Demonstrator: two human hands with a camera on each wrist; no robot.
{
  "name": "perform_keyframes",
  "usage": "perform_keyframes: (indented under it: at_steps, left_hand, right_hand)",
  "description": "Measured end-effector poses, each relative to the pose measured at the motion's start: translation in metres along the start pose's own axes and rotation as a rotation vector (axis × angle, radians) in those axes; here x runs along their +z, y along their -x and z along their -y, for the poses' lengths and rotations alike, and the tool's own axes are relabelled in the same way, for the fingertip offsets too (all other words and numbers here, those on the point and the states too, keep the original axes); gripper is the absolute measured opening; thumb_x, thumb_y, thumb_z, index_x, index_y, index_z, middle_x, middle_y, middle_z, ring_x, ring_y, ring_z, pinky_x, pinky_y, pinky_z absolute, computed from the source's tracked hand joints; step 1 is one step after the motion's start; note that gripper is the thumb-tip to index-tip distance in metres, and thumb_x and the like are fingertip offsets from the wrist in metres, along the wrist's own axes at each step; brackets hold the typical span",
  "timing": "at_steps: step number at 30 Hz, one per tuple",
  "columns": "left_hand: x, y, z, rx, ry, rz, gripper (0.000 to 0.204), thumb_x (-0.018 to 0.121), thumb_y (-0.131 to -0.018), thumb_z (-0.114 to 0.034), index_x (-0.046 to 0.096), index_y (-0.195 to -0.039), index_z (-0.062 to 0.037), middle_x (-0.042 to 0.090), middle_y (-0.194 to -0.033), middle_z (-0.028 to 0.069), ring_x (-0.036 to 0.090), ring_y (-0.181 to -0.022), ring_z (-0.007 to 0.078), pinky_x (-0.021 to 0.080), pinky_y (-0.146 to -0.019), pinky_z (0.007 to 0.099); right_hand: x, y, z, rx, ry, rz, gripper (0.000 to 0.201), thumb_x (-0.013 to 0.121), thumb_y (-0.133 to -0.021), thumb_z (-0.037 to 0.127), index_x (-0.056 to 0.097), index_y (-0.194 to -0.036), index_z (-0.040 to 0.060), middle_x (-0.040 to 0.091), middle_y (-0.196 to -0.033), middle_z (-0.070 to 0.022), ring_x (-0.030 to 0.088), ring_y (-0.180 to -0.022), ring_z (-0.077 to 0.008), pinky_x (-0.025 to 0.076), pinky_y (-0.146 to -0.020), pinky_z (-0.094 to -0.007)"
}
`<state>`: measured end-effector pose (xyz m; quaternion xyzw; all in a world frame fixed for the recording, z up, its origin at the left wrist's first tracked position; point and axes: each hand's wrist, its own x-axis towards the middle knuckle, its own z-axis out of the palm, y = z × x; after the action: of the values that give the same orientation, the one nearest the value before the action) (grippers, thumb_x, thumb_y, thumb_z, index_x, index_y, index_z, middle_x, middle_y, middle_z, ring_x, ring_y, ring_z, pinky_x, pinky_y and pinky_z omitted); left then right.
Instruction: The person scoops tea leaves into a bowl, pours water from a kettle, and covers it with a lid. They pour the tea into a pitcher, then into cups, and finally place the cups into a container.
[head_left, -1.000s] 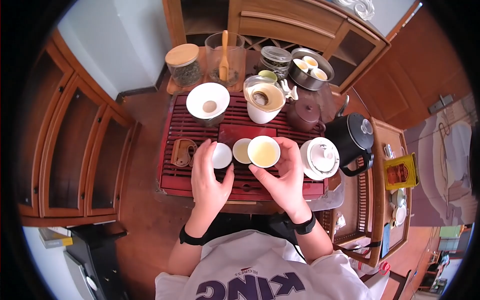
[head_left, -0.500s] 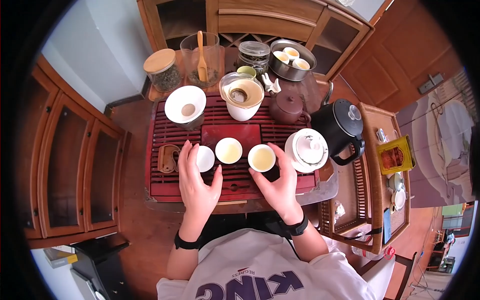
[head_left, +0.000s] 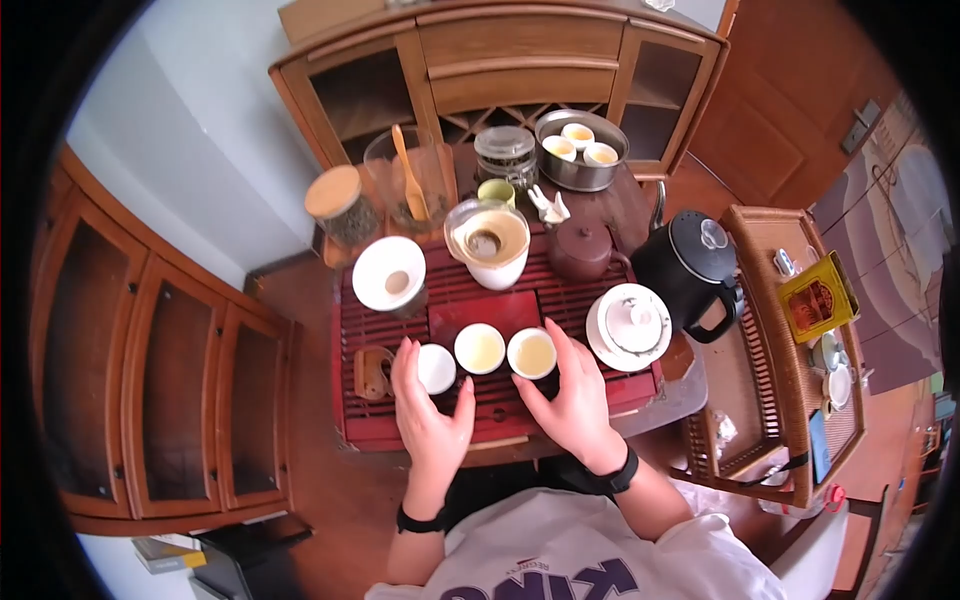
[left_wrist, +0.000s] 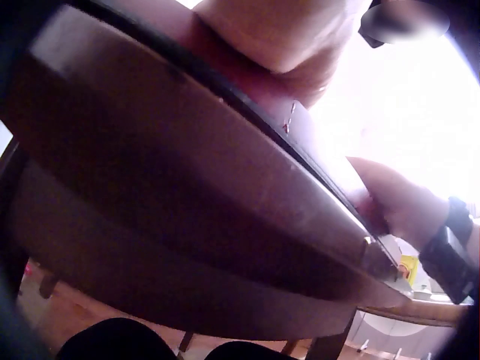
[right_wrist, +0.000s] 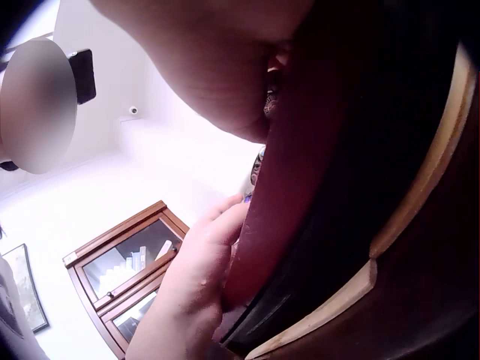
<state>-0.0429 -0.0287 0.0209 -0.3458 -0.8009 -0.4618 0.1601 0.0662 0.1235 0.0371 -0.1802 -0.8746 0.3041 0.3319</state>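
Observation:
Three small white cups stand in a row on the red slatted tea tray (head_left: 460, 430) in the head view. Beside the left cup (head_left: 437, 369), which shows no yellow liquid, the left hand (head_left: 433, 425) has its fingers along the left side and its thumb slightly apart at the right. Yellow liquid fills part of the middle cup (head_left: 480, 349), which no hand touches. The right hand (head_left: 577, 405) holds the right cup (head_left: 532, 353), also with yellow liquid, between fingers and thumb. Both wrist views hide the cups behind hands and the table edge.
Behind the cups are a strainer bowl (head_left: 389, 275), a pitcher with a filter (head_left: 487, 245) and a brown teapot (head_left: 580, 250). At the right stand a lidded white bowl (head_left: 629, 327) and a black kettle (head_left: 685, 260). A wooden piece (head_left: 373, 374) lies left of the left hand.
The right cup has come down from over the middle cup and moved right, with the right hand. The middle cup now shows fully. The left hand remains around the left cup; the head view has shifted.

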Motion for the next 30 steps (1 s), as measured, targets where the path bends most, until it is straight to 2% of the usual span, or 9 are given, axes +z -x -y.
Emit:
perform_keyframes:
  at_steps: [2, 5, 15, 25, 30]
  left_hand:
    - [-0.0044, -0.0012, -0.0003, 0.009, 0.017, 0.038, 0.076, 0.078, -0.08, -0.01, 0.04, -0.145, -0.0004, 0.041, -0.147, 0.0286, 0.045, -0.134, 0.0458, 0.039, -0.11, 0.0511]
    - [-0.0043, -0.0027, -0.002, -0.01, -0.014, 0.081, 0.077, 0.079, -0.081, -0.01, 0.038, -0.146, -0.0021, 0.036, -0.149, 0.0289, 0.042, -0.137, 0.0453, 0.038, -0.111, 0.0511]
    - [-0.002, 0.0029, 0.0024, -0.02, 0.033, 0.053, 0.065, 0.07, -0.085, 0.001, 0.041, -0.143, -0.0031, 0.042, -0.147, 0.0251, 0.046, -0.134, 0.043, 0.042, -0.108, 0.0487]
    - [0.001, 0.0013, 0.0007, -0.005, 0.015, 0.022, 0.063, 0.07, -0.085, 0.004, 0.042, -0.142, -0.002, 0.047, -0.143, 0.0246, 0.049, -0.132, 0.0419, 0.043, -0.108, 0.0473]
    - [0.001, 0.0021, -0.0001, -0.036, 0.02, 0.009, 0.064, 0.07, -0.084, 0.005, 0.042, -0.141, -0.0017, 0.046, -0.143, 0.0234, 0.049, -0.131, 0.0398, 0.044, -0.107, 0.0462]
  right_hand:
    - [0.0011, 0.0003, -0.0008, -0.033, -0.006, -0.023, 0.069, 0.078, -0.08, 0.015, 0.047, -0.138, -0.0049, 0.063, -0.115, -0.0236, 0.061, -0.108, -0.0399, 0.049, -0.096, -0.0463]
    - [-0.001, -0.0014, 0.0001, -0.016, -0.018, -0.017, 0.068, 0.078, -0.078, 0.015, 0.047, -0.136, -0.0036, 0.064, -0.113, -0.0223, 0.062, -0.108, -0.0386, 0.05, -0.096, -0.0453]
    - [-0.0024, -0.001, 0.0008, 0.011, -0.082, -0.027, 0.054, 0.077, -0.075, 0.011, 0.052, -0.121, -0.0005, 0.066, -0.109, -0.0202, 0.063, -0.106, -0.038, 0.051, -0.093, -0.0444]
    - [-0.0002, -0.0005, -0.0016, -0.01, -0.08, -0.035, 0.058, 0.079, -0.074, 0.011, 0.053, -0.125, -0.0007, 0.064, -0.113, -0.0195, 0.062, -0.107, -0.0379, 0.051, -0.093, -0.0448]
    - [0.0029, -0.0009, -0.0018, -0.069, 0.032, -0.041, 0.067, 0.08, -0.077, 0.013, 0.046, -0.131, -0.0064, 0.063, -0.119, -0.0237, 0.062, -0.109, -0.0389, 0.05, -0.095, -0.0438]
